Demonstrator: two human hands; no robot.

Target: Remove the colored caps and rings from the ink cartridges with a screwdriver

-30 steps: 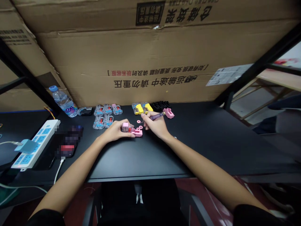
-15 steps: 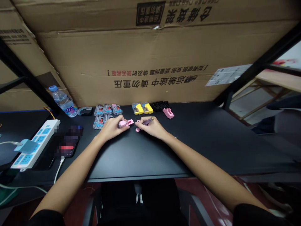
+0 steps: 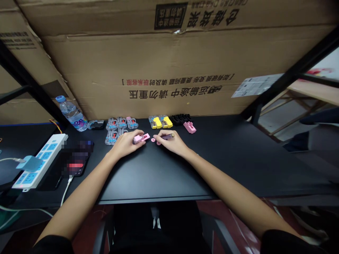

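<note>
My left hand [image 3: 126, 144] is shut on a pink plastic part [image 3: 141, 138], whose end sticks out to the right of the fingers. My right hand [image 3: 169, 139] grips a small screwdriver with a purple handle [image 3: 167, 136], held low over the black tabletop. Between the hands lie two small pink washers [image 3: 153, 140], close to my right fingertips. Another pink plastic part [image 3: 190, 127] stands further back on the right. Rows of clear parts with blue and red pieces [image 3: 113, 127] and yellow-topped parts [image 3: 160, 122] lie behind my hands, with black pieces [image 3: 180, 119] beside them.
A water bottle [image 3: 71, 114] lies at the back left. A white power strip [image 3: 39, 160] and a pixelated phone [image 3: 75, 164] with a charging cable sit on the left. A large cardboard box [image 3: 137, 60] fills the back of the table.
My left hand has turned the pink part from upright to lengthwise, and my hands have drawn closer together. The screwdriver has swung from pointing forward to lying across, and the head view has shifted slightly.
</note>
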